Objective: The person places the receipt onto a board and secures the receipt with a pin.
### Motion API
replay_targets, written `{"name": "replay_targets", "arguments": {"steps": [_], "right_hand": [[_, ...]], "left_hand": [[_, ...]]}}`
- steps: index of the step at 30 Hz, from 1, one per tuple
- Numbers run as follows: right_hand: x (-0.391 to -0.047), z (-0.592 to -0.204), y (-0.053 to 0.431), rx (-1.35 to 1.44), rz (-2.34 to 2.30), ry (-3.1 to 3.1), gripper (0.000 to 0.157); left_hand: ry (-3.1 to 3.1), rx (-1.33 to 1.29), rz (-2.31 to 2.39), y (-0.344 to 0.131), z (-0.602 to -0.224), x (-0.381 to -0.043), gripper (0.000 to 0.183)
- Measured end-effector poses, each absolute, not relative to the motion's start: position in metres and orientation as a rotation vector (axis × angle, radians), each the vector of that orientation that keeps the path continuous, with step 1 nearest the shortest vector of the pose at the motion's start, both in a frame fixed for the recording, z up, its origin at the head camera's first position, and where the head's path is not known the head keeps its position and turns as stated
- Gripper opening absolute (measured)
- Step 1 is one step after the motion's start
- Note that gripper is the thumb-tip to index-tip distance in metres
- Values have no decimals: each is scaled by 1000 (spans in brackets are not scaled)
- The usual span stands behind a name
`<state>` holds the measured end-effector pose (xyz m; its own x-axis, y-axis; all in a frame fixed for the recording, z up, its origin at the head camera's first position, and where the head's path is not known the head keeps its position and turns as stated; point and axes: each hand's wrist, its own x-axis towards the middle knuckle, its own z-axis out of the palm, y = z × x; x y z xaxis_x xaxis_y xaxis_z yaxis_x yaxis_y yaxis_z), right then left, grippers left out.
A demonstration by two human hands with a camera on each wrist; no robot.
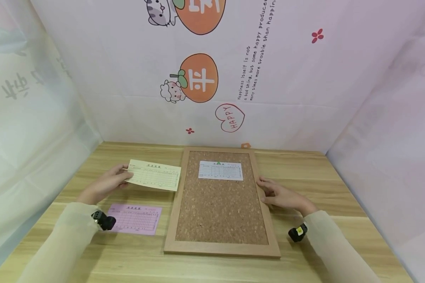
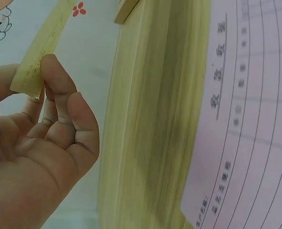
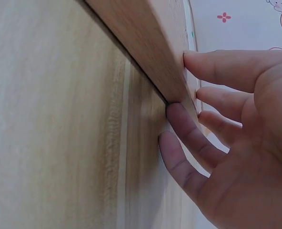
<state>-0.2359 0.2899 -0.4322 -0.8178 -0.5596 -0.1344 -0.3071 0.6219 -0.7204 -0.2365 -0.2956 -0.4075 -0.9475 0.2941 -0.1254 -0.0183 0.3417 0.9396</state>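
Observation:
In the head view, my left hand (image 1: 109,181) pinches the left end of a pale yellow receipt slip (image 1: 154,175), printed with a grid. The slip is raised off the table, its right end over the left side of a wood-framed cork board (image 1: 221,212). Seen edge-on in the left wrist view, the yellow slip (image 2: 41,52) sits between thumb and fingers. At the board's right side, my right hand (image 1: 281,195) touches the frame (image 3: 146,38) with its fingertips, fingers loosely bent. A white receipt slip (image 1: 220,171) lies on the upper cork under a green pin (image 1: 218,162).
A pink receipt slip (image 1: 136,219) lies on the wooden table (image 1: 134,259), left of the board and below the left hand. Behind the table hangs a printed white curtain (image 1: 287,118), with further white sheets at both sides.

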Motion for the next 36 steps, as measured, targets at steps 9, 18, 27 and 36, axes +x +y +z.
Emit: {"name": "replay_targets", "arguments": {"steps": [9,18,27,36], "right_hand": [[-235,-429,289,-716,-1033,2505,67],[-234,-429,289,-706,-1027,2521,67],[-235,-431,289,-734,-1010,2551,66],[-235,-427,285,-711,-1079,2573,62]], "left_hand": [[2291,257,1703,-274,-407,-239,51],[2292,242,1708,-246,-409,-242,51],[2265,266,1745,-221,-415,-244,47],[2225,231,1794,-203,-415,-243,43]]}}
